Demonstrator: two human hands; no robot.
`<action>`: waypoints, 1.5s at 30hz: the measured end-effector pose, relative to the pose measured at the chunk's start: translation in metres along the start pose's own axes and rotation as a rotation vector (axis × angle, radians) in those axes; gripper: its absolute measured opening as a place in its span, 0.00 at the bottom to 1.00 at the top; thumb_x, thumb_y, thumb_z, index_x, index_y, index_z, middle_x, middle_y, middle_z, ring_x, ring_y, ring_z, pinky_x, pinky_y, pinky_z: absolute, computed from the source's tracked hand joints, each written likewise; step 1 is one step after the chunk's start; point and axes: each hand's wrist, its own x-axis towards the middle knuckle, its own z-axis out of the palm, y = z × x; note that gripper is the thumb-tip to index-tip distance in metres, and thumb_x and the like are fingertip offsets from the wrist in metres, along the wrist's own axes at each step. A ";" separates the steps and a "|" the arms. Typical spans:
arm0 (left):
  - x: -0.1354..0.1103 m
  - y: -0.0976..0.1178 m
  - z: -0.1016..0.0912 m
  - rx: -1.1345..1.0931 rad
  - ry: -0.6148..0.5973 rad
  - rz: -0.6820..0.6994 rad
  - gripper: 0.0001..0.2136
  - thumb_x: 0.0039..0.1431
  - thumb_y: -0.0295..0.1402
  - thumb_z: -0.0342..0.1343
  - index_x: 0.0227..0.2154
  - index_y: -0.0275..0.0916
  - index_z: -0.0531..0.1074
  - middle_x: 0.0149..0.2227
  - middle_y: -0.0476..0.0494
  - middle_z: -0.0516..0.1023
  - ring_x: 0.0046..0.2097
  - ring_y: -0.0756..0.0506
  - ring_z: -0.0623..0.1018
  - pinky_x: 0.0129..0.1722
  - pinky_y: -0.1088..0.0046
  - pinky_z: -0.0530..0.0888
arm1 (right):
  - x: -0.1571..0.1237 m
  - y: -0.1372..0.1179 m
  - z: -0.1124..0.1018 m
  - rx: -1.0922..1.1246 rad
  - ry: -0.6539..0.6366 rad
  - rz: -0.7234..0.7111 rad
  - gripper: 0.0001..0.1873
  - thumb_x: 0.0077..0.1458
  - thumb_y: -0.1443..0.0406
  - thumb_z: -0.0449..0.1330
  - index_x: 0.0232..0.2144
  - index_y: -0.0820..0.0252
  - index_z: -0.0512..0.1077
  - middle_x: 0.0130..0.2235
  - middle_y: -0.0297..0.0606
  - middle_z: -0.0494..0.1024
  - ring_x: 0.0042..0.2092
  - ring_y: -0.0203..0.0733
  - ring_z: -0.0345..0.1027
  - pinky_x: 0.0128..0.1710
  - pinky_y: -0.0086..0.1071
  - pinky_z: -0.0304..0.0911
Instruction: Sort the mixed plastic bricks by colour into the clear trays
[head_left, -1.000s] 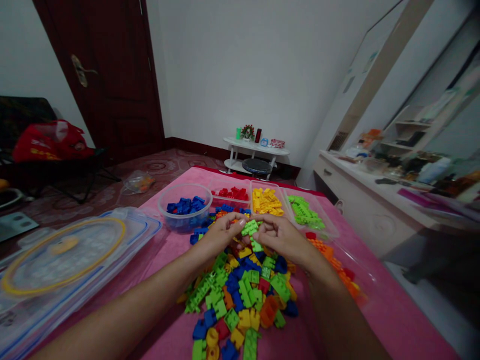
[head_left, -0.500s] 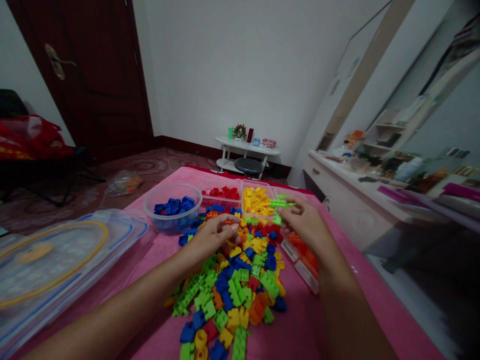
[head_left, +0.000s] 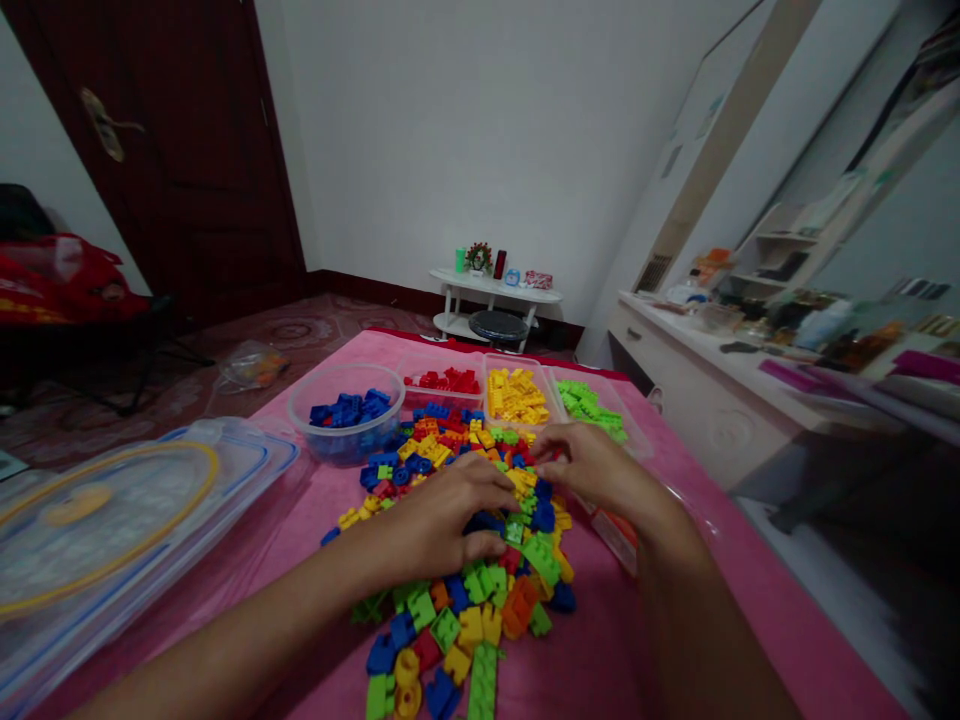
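A heap of toy building blocks (head_left: 472, 630) in green, blue, yellow, red and orange lies loose on the pink cloth. Over its middle, my left hand (head_left: 457, 510) reaches down with the thumb apart from the fingers, touching blocks; I see none gripped. My right hand (head_left: 581, 460) is at the heap's far right side, fingers bent and parted, with no block visible in them. Beyond the hands stand a round tub (head_left: 307, 425) of blue blocks and clear boxes of red blocks (head_left: 446, 380), yellow blocks (head_left: 517, 395) and green blocks (head_left: 592, 408).
A clear lid with a yellow ring (head_left: 210, 475) lies on the left of the pink cloth (head_left: 300, 530). Partly under my right forearm is a box with orange contents (head_left: 619, 535). A cluttered white dresser (head_left: 690, 370) stands at the right, a low white table (head_left: 480, 283) farther back.
My right hand has come back from the green box to the heap, and the green blocks it held are gone from it. My left hand has moved nearer and right, over the heap's middle.
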 end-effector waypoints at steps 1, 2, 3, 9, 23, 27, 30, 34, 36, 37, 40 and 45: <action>-0.001 0.003 0.000 0.041 -0.032 0.019 0.18 0.54 0.38 0.58 0.48 0.43 0.71 0.54 0.42 0.70 0.57 0.39 0.65 0.57 0.58 0.61 | -0.001 -0.003 0.004 -0.040 -0.083 0.009 0.07 0.42 0.70 0.60 0.28 0.59 0.75 0.28 0.34 0.77 0.30 0.37 0.69 0.28 0.27 0.59; -0.002 0.005 0.000 0.075 -0.070 0.032 0.19 0.53 0.41 0.58 0.49 0.45 0.71 0.58 0.43 0.66 0.60 0.36 0.61 0.58 0.55 0.59 | -0.003 -0.005 0.008 -0.080 -0.153 0.031 0.06 0.41 0.69 0.61 0.27 0.58 0.75 0.26 0.33 0.77 0.29 0.37 0.69 0.26 0.27 0.57; -0.004 0.006 -0.001 0.101 -0.109 0.046 0.21 0.52 0.43 0.59 0.50 0.46 0.71 0.61 0.44 0.62 0.62 0.34 0.57 0.59 0.52 0.56 | -0.004 -0.007 0.011 -0.120 -0.202 0.054 0.06 0.40 0.67 0.63 0.27 0.58 0.74 0.26 0.33 0.76 0.28 0.37 0.68 0.25 0.27 0.56; -0.010 -0.002 -0.001 0.103 -0.223 0.061 0.34 0.38 0.51 0.65 0.52 0.47 0.69 0.66 0.40 0.48 0.65 0.26 0.46 0.60 0.43 0.48 | -0.005 -0.021 0.027 -0.414 -0.181 0.069 0.22 0.32 0.58 0.69 0.34 0.58 0.74 0.37 0.39 0.77 0.38 0.46 0.69 0.29 0.30 0.53; -0.011 -0.019 -0.042 0.295 -0.113 -0.306 0.20 0.51 0.37 0.60 0.49 0.47 0.70 0.47 0.44 0.76 0.48 0.41 0.74 0.46 0.66 0.69 | 0.000 -0.024 0.032 -0.300 -0.032 -0.049 0.17 0.46 0.65 0.56 0.41 0.52 0.74 0.36 0.36 0.78 0.36 0.42 0.69 0.32 0.30 0.53; -0.013 -0.041 -0.043 0.453 -0.038 -0.416 0.15 0.51 0.32 0.57 0.44 0.45 0.74 0.43 0.43 0.78 0.45 0.41 0.75 0.42 0.68 0.69 | 0.001 -0.028 0.032 -0.211 -0.003 -0.083 0.17 0.46 0.66 0.57 0.41 0.54 0.75 0.36 0.37 0.78 0.36 0.41 0.69 0.32 0.29 0.54; -0.013 -0.048 -0.042 0.536 -0.035 -0.496 0.13 0.50 0.28 0.55 0.40 0.43 0.76 0.40 0.42 0.79 0.42 0.42 0.76 0.38 0.71 0.70 | 0.002 -0.032 0.034 -0.141 0.019 -0.093 0.17 0.47 0.66 0.57 0.41 0.56 0.74 0.36 0.38 0.78 0.34 0.40 0.68 0.32 0.28 0.55; -0.012 -0.048 -0.045 0.505 0.021 -0.539 0.14 0.53 0.27 0.51 0.41 0.43 0.76 0.41 0.42 0.79 0.42 0.43 0.77 0.38 0.72 0.70 | 0.001 -0.038 0.034 -0.075 0.064 -0.091 0.20 0.47 0.65 0.57 0.45 0.57 0.73 0.36 0.38 0.77 0.33 0.39 0.67 0.30 0.28 0.55; -0.012 -0.046 -0.045 0.413 0.038 -0.497 0.13 0.55 0.31 0.52 0.42 0.42 0.75 0.42 0.42 0.79 0.42 0.43 0.76 0.39 0.71 0.70 | 0.001 -0.039 0.034 -0.065 0.060 -0.095 0.19 0.48 0.65 0.57 0.45 0.57 0.73 0.34 0.37 0.77 0.32 0.38 0.67 0.30 0.28 0.55; -0.012 -0.046 -0.045 0.370 0.033 -0.463 0.13 0.55 0.34 0.53 0.43 0.42 0.75 0.43 0.42 0.78 0.42 0.43 0.76 0.40 0.71 0.70 | 0.001 -0.039 0.034 -0.063 0.053 -0.099 0.19 0.49 0.65 0.57 0.45 0.57 0.74 0.33 0.37 0.77 0.31 0.39 0.67 0.30 0.28 0.55; -0.014 -0.046 -0.041 0.319 0.002 -0.383 0.19 0.49 0.38 0.59 0.46 0.44 0.73 0.45 0.42 0.77 0.45 0.40 0.75 0.42 0.68 0.70 | 0.002 -0.039 0.035 -0.056 0.042 -0.101 0.18 0.50 0.65 0.57 0.44 0.56 0.74 0.31 0.36 0.76 0.31 0.39 0.67 0.29 0.28 0.54; -0.014 -0.052 -0.033 0.336 0.028 -0.429 0.16 0.50 0.27 0.54 0.42 0.42 0.75 0.40 0.42 0.78 0.41 0.43 0.76 0.38 0.72 0.69 | 0.002 -0.039 0.039 -0.044 0.061 -0.109 0.16 0.50 0.62 0.59 0.42 0.56 0.75 0.29 0.36 0.76 0.30 0.38 0.65 0.28 0.28 0.53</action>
